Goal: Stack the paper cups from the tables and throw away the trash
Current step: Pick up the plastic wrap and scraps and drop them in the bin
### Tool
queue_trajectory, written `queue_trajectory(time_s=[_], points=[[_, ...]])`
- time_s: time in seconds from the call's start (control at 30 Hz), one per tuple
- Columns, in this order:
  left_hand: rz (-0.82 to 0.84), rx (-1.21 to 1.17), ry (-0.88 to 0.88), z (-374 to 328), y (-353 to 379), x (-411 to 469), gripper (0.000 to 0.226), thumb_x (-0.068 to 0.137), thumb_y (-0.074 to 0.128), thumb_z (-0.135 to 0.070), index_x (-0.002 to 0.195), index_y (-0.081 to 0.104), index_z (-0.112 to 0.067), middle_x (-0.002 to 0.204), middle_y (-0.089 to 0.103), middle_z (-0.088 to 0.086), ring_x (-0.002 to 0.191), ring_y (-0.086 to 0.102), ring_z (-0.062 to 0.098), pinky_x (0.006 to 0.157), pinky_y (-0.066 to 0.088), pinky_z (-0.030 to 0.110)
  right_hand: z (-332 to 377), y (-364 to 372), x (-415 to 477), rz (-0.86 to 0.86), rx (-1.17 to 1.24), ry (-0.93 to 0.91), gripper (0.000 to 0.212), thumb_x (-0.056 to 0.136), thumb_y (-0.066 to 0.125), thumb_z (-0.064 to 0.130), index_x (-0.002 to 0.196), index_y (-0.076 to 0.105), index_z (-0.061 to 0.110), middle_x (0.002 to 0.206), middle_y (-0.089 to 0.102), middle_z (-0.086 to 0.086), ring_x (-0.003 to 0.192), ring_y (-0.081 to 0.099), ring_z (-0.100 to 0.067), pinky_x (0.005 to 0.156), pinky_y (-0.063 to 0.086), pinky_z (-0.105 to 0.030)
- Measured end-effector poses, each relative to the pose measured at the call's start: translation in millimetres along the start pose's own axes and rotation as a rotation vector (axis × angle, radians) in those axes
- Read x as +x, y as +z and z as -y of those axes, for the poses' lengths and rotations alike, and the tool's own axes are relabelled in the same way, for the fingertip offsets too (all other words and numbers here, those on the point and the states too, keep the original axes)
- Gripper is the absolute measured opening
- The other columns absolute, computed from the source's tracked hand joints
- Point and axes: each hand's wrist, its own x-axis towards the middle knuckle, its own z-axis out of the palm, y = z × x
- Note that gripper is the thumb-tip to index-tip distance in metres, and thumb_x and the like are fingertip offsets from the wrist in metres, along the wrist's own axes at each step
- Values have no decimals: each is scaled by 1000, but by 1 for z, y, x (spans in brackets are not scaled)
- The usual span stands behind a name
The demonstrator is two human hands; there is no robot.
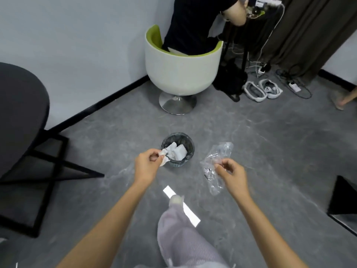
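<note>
1. A person stands over a small waste bin (pixel 177 149) on the grey floor, both arms stretched forward and down.
2. The left hand (pixel 147 164) pinches a crumpled paper scrap (pixel 163 154) at the bin's near rim; light and soft, it should drop freely.
3. The right hand (pixel 230 172) is closed on a clear plastic wrapper (pixel 216 167), held right of the bin, not over it; thin, slippery and likely clingy, it is best gripped at a bunched fold.
</note>
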Motion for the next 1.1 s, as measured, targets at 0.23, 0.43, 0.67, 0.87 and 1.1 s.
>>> queue_trajectory(time_s=[0.23, 0.43, 0.67, 0.87, 1.1], points=[[21, 54, -98, 18, 17, 101, 12, 82, 70, 0, 89, 72, -10, 64, 64, -4, 53, 56, -11, 66, 48, 22, -15, 58, 116, 134, -127, 64, 24, 85, 64, 1, 74, 60, 21, 74, 61, 7, 68, 53, 4, 67, 40, -7], [70, 85, -186, 63, 42, 170, 17, 81, 68, 3, 88, 71, -12, 66, 62, 3, 56, 53, 3, 65, 45, 22, -68, 116, 182, 209, -223, 135, 11, 86, 63, 1, 86, 65, 12, 85, 64, -2, 78, 55, -12, 68, 40, -5], [168, 95, -251, 166, 105, 234, 25, 81, 59, 13, 83, 67, -11, 60, 52, -2, 47, 46, 0, 51, 34, 7, -180, 193, 239, 257, -345, 190, 11, 86, 61, -3, 89, 67, 6, 90, 65, -5, 85, 57, -15, 79, 42, -19], [195, 119, -195, 268, 177, 290, 22, 81, 60, 14, 92, 73, 0, 70, 61, 5, 60, 51, 8, 52, 38, 4, -296, 259, 307, 275, -542, 159, 14, 89, 52, -5, 90, 64, 1, 92, 65, -8, 81, 57, -16, 83, 51, -30], [251, 189, -121, 360, 247, 344, 24, 80, 61, 13, 92, 76, -1, 73, 61, 7, 60, 50, 13, 53, 40, 13, -408, 323, 358, 339, -794, 119, 25, 84, 46, -10, 75, 52, 13, 87, 60, -10, 75, 55, -24, 66, 40, -28]])
